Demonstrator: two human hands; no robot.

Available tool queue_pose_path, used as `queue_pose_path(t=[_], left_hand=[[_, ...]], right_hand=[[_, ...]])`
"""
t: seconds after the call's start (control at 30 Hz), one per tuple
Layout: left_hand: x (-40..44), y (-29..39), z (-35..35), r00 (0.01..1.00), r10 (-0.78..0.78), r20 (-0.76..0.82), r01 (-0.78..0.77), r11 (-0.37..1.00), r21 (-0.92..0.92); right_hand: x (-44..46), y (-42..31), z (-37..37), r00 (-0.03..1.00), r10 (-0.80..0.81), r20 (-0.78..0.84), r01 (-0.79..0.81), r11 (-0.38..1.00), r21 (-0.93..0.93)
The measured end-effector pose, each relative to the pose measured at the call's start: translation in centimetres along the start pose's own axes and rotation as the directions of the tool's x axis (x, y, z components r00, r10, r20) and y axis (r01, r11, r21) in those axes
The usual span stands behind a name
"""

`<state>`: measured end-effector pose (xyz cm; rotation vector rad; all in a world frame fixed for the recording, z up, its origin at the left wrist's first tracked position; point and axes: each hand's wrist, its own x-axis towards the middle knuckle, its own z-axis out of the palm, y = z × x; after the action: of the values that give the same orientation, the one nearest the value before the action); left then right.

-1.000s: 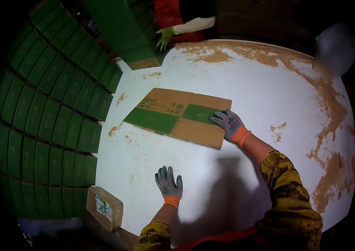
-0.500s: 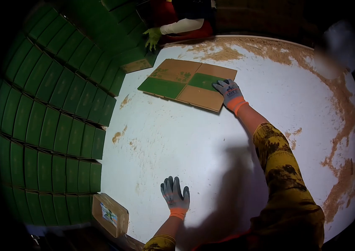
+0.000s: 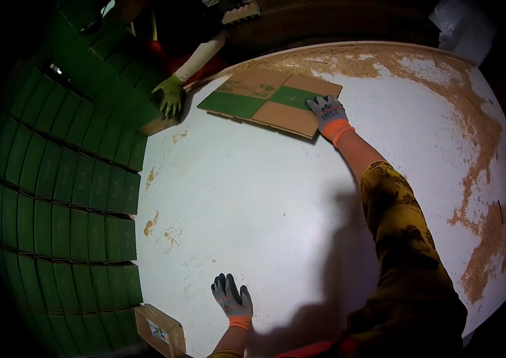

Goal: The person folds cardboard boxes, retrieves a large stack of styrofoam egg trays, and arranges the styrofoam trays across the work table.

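Note:
A flat folded cardboard piece (image 3: 292,118), brown with green bands and printed green leaf shapes, lies tilted at the far side of the white table (image 3: 235,197). My right hand (image 3: 329,114), in a grey glove with an orange cuff, rests on its right edge, fingertips on the green band; whether it grips the edge does not show. Near the table's front, my left hand (image 3: 232,300) is open over the white surface with fingers spread and nothing in it.
Stacked green boxes (image 3: 62,176) fill the left side. A small open carton (image 3: 160,329) stands at front left. Another person's green-gloved hand (image 3: 171,95) is at the far left edge. Sawdust (image 3: 474,131) covers the back and right edges; clear plastic (image 3: 462,30) hangs at back right.
The cardboard and my right hand have moved farther away across the table. The other person's gloved hand now appears lower and farther left, and the view has shifted. My left hand has stayed open.

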<state>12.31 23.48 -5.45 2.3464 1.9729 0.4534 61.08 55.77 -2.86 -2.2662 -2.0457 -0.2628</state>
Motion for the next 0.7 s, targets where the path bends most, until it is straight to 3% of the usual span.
queue_pose_path(t=[0.23, 0.37, 0.5, 0.6, 0.63, 0.67, 0.7], left_hand=[[-0.1, 1.7, -0.3, 0.993, -0.112, 0.032, 0.113, 0.993, -0.016], [-0.7, 1.3, 0.0, 0.997, -0.072, 0.003, 0.072, 0.997, 0.022], [-1.2, -1.3, 2.1, 0.996, -0.086, -0.030, 0.087, 0.994, 0.068], [-0.8, 0.0, 1.4, 0.998, -0.054, -0.043, 0.058, 0.992, 0.109], [-0.9, 0.7, 0.9, 0.999, -0.038, -0.028, 0.042, 0.991, 0.126], [-0.9, 0.3, 1.2, 1.000, 0.000, -0.030, 0.003, 0.996, 0.091], [-0.9, -0.5, 2.0, 0.998, -0.053, -0.016, 0.053, 0.998, 0.015]], right_hand=[[-10.3, 17.5, -1.7, 0.969, 0.237, 0.069, -0.234, 0.971, -0.055], [-15.7, 27.1, -2.5, 0.897, 0.430, 0.100, -0.421, 0.902, -0.093], [-20.8, 33.7, -7.3, 0.705, 0.683, 0.192, -0.673, 0.729, -0.124], [-25.1, 35.3, -9.0, 0.628, 0.763, 0.151, -0.777, 0.605, 0.177], [-28.0, 33.1, -9.1, 0.731, 0.664, -0.159, -0.645, 0.747, 0.159], [-30.5, 31.0, -9.3, 0.790, 0.573, -0.220, -0.556, 0.820, 0.138], [-33.1, 27.3, -11.0, 0.834, 0.526, -0.167, -0.508, 0.850, 0.140]])
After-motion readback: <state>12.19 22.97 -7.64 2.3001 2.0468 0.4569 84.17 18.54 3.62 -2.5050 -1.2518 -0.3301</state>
